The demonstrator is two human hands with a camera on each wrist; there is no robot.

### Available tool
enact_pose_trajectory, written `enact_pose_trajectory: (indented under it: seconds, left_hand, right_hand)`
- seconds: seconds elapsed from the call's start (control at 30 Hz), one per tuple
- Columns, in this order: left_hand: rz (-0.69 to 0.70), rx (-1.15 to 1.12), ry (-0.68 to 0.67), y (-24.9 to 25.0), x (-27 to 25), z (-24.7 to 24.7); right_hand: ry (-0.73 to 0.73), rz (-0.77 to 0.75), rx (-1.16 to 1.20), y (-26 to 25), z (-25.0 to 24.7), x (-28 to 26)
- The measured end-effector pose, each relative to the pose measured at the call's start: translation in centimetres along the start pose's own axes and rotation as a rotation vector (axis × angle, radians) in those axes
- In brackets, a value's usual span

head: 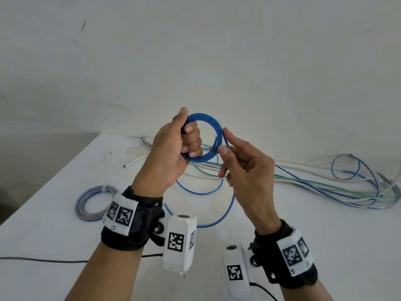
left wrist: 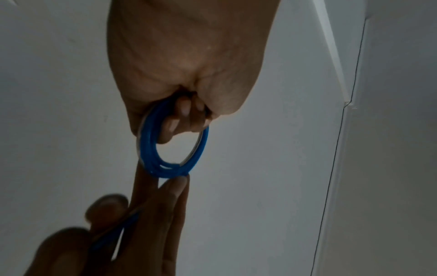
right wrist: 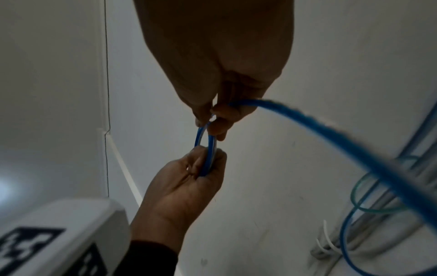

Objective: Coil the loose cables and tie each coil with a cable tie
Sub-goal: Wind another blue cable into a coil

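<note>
Wrist-mounted cameras (head: 179,241) are sitting lowest and closest in the head view, and beyond them both hands are working above the white table (head: 54,231). The left hand (head: 173,153) is curling its fingers through the blue coil (head: 202,137) and clamping the stacked turns against the palm, so the ring is standing roughly upright with its open face turned toward the person. The right hand (head: 243,168) is pinching the free blue strand (head: 224,205) between thumb and forefinger right at the coil's right edge, touching it. That strand is running from the pinch downward and back toward the table, where it is looping between the two forearms. The next wrap therefore depends on the right hand, the nearer one to the slack, carrying the strand around the ring's rim toward the left thumb.

How much strand is left is hard to judge, because the forearms are covering part of the loop. A tied coil (head: 95,202) is lying on the table beside the left wrist, partly hidden by the strap. Loose cables (head: 325,187) are trailing off the right edge, cut off there. No spare cable tie is showing, though one may be lost among the white wires.
</note>
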State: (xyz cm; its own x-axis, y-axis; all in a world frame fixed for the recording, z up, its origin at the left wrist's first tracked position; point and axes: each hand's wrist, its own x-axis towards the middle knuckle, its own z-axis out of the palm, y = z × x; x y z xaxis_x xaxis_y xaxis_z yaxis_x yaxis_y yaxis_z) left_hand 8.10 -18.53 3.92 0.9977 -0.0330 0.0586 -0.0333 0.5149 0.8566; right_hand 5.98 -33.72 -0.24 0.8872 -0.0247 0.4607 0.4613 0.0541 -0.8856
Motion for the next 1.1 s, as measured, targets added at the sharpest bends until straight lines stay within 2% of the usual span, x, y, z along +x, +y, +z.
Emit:
enact_pose_trajectory:
  seconds: [0.2, 0.3, 0.43, 0.53, 0.6, 0.7, 0.83, 0.97, 1.1]
  left_hand:
    - [-0.037, -0.039, -0.020, -1.3, 0.2, 0.8]
    - [-0.079, 0.064, -0.072, -1.0, 0.3, 0.0]
    - [-0.180, 0.391, -0.134, -0.8, 0.2, -0.8]
    - [-0.178, 0.512, -0.129, -1.2, 0.0, -0.6]
    - [-0.122, 0.435, -0.094, -1.3, 0.1, -0.5]
    - [-0.053, 0.193, -0.036, -0.8, 0.3, -0.4]
    - [-0.031, -0.058, -0.013, -0.7, 0.2, 0.1]
    - [-0.035, -0.129, -0.032, -1.5, 0.2, 0.8]
    - [-0.082, -0.083, -0.096, -1.4, 0.3, 0.5]
  right_hand:
    - [0.071, 0.051, 0.063, 0.4, -0.5, 0.2]
    - [0.001, 0.004, -0.039, -0.1, -1.6, 0.9]
    - [-0.186, -0.030, -0.277, -0.4, -3.1, 1.5]
    - [-0.234, -0.025, -0.347, -0.4, -3.3, 1.5]
    - [-0.185, -0.031, -0.290, -0.5, -3.5, 1.6]
    - [-0.062, -0.030, -0.155, -0.4, -3.4, 1.7]
    - [0.007, -0.008, -0.027, 0.1, -1.3, 0.8]
    - [0.063, 0.053, 0.119, 0.3, -0.4, 0.2]
    - [0.062, 0.033, 0.095, 0.0, -1.5, 0.7]
